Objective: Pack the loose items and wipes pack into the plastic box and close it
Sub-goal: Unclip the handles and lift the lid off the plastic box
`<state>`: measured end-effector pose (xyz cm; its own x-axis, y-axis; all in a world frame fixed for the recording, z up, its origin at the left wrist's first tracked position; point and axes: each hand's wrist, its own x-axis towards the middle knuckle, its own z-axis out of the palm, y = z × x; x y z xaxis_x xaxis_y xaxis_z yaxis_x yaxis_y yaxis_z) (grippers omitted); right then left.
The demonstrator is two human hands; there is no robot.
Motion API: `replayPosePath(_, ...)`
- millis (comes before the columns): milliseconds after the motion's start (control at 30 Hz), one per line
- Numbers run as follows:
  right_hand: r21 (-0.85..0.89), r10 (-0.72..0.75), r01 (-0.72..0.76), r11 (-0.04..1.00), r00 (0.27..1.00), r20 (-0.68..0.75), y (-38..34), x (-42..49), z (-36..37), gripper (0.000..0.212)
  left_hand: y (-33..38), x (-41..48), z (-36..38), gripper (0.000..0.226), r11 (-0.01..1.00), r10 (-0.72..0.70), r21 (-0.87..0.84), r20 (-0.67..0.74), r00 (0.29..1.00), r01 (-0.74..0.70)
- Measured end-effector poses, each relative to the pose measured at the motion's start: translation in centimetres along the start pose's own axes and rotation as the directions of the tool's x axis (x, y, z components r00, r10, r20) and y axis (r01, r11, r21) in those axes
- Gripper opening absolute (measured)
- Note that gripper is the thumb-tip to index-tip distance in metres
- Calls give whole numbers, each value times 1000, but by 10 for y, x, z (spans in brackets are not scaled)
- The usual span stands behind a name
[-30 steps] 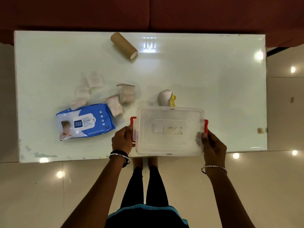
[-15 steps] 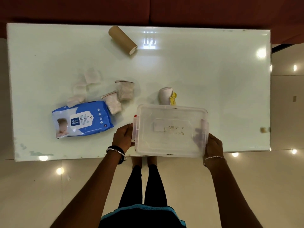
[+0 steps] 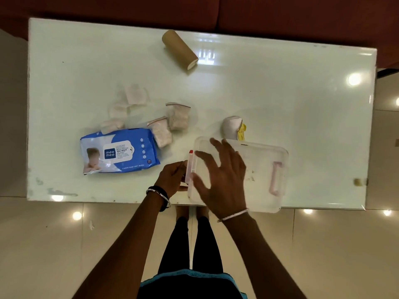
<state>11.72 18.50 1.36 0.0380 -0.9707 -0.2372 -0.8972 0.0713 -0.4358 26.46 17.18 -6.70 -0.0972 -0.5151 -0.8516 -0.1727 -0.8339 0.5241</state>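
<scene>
Clear rectangular plastic box [image 3: 262,175] sat lid-on at the lower centre-right of the frame, on the near edge of the glossy white bench [image 3: 280,93]. Left hand [image 3: 172,179] had its grip pinched on the red-tipped latch [image 3: 191,167] at the box's left end. Right hand [image 3: 222,178] was spread flat over the left half of the lid, fingers open, gripping nothing; contact with the lid unclear. Pale pink latch [image 3: 276,180] showed at the box's right end.

Blue rectangular "mee mee" wet wipes pack [image 3: 119,151] lay left of the box, well apart. Two small zip bags [image 3: 170,124] sat just above the pack's right end, white gauze pads [image 3: 127,106] to their left. White bandage roll with yellow tag [image 3: 232,130] was touching or just beyond the box's far edge. Brown cardboard-coloured roll [image 3: 179,51] lay at upper centre.
</scene>
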Motion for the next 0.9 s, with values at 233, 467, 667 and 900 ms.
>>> replayPosePath(233, -308, 98, -29, 951, 973, 211, -20, 15, 22, 78, 0, 7, -4, 31, 1000, 11, -1, 78, 997, -11)
replayPosePath(467, -344, 145, -65, 937, 966, 213, -28, 28, 18, 74, -2, 6, -2, 39, 991, 118, 60, 54, 991, -121)
replayPosePath(667, -296, 126, -47, 954, 959, 254, -30, 30, 6, 69, -1, 8, -3, 33, 980, 123, 156, 31, 992, -126)
replayPosePath(900, -89, -22, 42, 995, 977, 214, -22, 19, -72, 76, 2, 6, -3, 20, 997, -8, 74, -36, 999, 10)
